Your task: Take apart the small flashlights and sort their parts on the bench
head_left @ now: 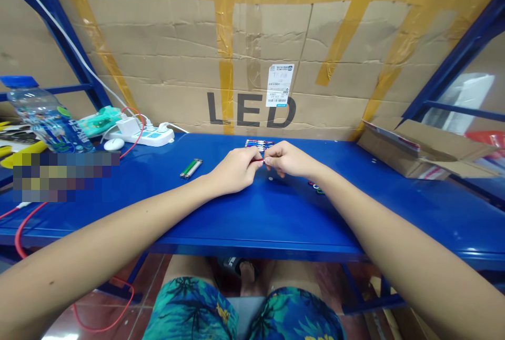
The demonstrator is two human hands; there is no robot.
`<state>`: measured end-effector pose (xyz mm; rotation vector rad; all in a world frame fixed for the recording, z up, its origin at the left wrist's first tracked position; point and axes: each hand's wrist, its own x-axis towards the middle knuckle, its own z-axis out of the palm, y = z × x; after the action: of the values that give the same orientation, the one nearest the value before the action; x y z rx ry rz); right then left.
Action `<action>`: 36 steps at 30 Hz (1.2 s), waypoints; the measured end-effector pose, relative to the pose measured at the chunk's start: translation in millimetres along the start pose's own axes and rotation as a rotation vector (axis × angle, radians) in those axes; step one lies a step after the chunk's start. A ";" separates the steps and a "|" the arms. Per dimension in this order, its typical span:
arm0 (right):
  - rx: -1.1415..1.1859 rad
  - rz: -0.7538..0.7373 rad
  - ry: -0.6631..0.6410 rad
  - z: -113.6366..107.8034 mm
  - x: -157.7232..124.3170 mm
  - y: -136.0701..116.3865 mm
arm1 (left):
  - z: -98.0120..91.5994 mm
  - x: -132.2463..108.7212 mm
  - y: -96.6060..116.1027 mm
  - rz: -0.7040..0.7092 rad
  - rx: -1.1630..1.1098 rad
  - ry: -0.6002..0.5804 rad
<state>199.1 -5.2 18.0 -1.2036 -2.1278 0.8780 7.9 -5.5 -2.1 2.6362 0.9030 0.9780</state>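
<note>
My left hand [239, 167] and my right hand [290, 160] meet above the middle of the blue table. Both are closed in a pinch, fingertips close together, on a small red piece [263, 160]; my fingers cover most of it, so its kind does not show. Just beyond the hands lies a row of slim red, blue and silver pieces [258, 143]. A green and a silver slim tube [191, 168] rest side by side to the left. Partly behind my right forearm are several coloured loop-shaped pieces [315, 187]. A tiny pale bit [270, 178] lies under my right fingers.
An open cardboard box [418, 156] stands at the right. On the left are a water bottle [47, 113], a white power strip [152, 136] with plugs, a white mouse-like object [114, 144] and red cables. A large taped carton [177, 40] closes off the back.
</note>
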 end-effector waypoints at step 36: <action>0.089 -0.003 -0.029 -0.8 -1.9 -3.6 | 2.4 4.1 -3.3 -0.143 -0.420 -0.003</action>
<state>198.6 -8.1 20.9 -1.1493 -2.0890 0.9841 10.3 -0.3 -3.0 2.1932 0.7724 1.0002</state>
